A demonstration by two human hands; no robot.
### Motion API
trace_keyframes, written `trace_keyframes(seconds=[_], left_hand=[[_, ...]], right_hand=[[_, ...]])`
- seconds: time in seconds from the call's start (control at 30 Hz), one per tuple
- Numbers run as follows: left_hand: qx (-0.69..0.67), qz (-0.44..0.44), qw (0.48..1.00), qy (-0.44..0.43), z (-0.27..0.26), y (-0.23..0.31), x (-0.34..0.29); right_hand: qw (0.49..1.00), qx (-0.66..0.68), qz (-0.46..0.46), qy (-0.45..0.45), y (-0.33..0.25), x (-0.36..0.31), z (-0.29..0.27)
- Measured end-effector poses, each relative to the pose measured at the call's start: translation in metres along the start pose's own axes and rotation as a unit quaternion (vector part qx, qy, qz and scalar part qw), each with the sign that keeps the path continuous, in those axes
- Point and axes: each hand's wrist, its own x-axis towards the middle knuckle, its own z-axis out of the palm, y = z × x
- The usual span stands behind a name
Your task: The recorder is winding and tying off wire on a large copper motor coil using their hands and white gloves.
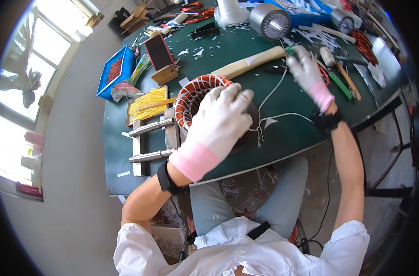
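We judge the lacing step under way: left hand (221, 117) lies flat, fingers spread, on the copper-wound stator (198, 94) at the green table (292, 133) middle, right hand (306, 69) closed, pulling the white cord (273, 94) taut; next needs steady tension.

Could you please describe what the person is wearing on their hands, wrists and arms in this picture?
Both the left hand and the right hand wear white knitted work gloves with pink cuffs. A black wristband sits on the left wrist just behind the cuff, and a similar black band on the right wrist. The forearms are bare; short white shirt sleeves cover the upper arms.
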Motion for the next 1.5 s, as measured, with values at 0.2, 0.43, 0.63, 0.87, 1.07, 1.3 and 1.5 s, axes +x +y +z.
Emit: trace_keyframes(seconds=[0.2, 0.43, 0.63, 0.87, 1.07, 1.3, 1.5], left_hand=[[-0.444, -0.121, 0.887, 0.033, 0.004, -0.014, 0.01], [-0.104, 0.023, 0.947, 0.303, 0.037, 0.016, -0.027], [-0.005, 0.069, 0.974, 0.214, 0.033, 0.015, -0.031], [-0.013, 0.059, 0.973, 0.224, 0.039, 0.015, -0.028], [0.001, 0.021, 0.975, 0.222, 0.04, 0.016, -0.026], [0.0, 0.019, 0.974, 0.224, 0.039, 0.018, -0.025], [0.003, 0.017, 0.978, 0.209, 0.037, 0.018, -0.027]], right_hand=[[0.995, -0.024, -0.062, -0.077, -0.108, -0.1, 0.025], [0.996, 0.029, -0.072, 0.039, -0.141, -0.118, 0.053], [0.984, 0.082, -0.119, 0.101, -0.136, -0.12, 0.075], [0.983, 0.115, -0.12, 0.076, -0.124, -0.119, 0.08], [0.982, 0.13, -0.123, 0.052, -0.126, -0.117, 0.077], [0.986, 0.129, -0.093, 0.046, -0.131, -0.121, 0.073], [0.988, 0.124, -0.087, 0.037, -0.133, -0.119, 0.071]])
